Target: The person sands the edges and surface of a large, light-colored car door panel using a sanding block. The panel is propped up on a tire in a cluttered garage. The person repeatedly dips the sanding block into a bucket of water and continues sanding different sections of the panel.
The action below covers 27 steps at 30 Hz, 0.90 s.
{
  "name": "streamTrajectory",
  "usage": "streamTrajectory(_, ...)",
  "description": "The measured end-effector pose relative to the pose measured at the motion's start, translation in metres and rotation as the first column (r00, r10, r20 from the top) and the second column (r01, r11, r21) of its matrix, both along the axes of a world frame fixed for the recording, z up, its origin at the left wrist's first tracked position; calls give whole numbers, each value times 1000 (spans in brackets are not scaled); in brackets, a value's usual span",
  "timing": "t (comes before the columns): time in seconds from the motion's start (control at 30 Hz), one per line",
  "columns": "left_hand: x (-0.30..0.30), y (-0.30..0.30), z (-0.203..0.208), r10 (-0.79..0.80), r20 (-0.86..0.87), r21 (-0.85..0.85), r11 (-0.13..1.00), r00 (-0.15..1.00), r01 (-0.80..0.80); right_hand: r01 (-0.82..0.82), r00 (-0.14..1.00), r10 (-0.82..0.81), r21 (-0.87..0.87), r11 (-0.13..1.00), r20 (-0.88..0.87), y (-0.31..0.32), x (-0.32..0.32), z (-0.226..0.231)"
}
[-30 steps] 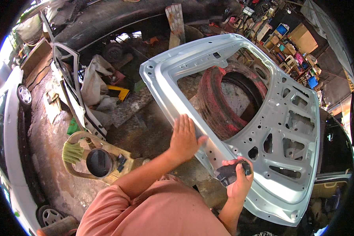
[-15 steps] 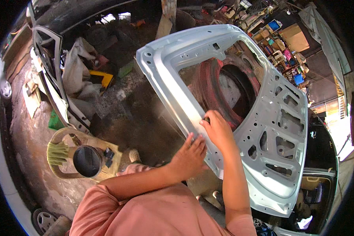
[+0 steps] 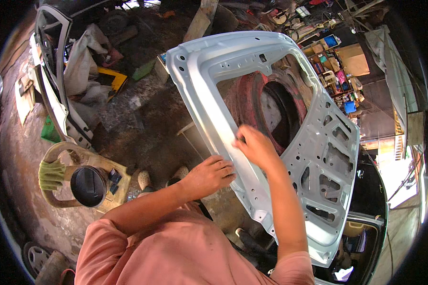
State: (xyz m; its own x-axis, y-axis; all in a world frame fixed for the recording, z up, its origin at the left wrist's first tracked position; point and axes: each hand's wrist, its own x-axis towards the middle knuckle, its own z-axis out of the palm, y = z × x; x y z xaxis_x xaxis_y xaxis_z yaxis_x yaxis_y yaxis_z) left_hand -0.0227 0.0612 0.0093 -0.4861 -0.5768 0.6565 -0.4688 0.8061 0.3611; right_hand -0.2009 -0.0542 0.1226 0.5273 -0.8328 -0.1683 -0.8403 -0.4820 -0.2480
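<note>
I had both hands on the bare grey panel [image 3: 290, 156], which stood tilted over a red drum [image 3: 252, 102]. My left hand [image 3: 209, 175] lay flat, fingers spread, on its near edge; my right hand [image 3: 256, 146] pressed something small there, fingers curled, though I couldn't tell what. The rubbing looked only partly done, with most of the frame left.

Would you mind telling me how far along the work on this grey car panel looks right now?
The panel is stripped bare and grey. In hand: the right hand presses on its near frame rail, and the left hand rests on the rail's edge. No finish coat shows, so the rest appears untreated.
</note>
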Motion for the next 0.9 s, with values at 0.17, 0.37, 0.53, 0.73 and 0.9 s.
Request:
streamTrajectory(0.17, 3, -3, -4, 6, 13, 40, 999, 1000, -6, 40, 997, -37, -53, 998, 65, -22, 33, -11)
streamTrajectory(0.37, 3, -5, -9, -2, -3, 52, 999, 1000, 3, 112, 973, -48, 279, 954, -225, 41, -60, 37)
streamTrajectory(0.53, -2, -3, -13, 6, -3, 41, 999, 1000, -6, -25, 987, 65, 264, 964, -145, -13, -6, 26)
streamTrajectory(0.73, 0, 5, -8, 14, -3, 103, 995, 1000, -14, -94, 993, 91, 38, 995, 74, -117, 106, -12)
streamTrajectory(0.9, 6, 0, -9, 3, 11, 108, 994, 1000, -4, -44, 997, 42, 25, 999, 66, -77, 65, -14)
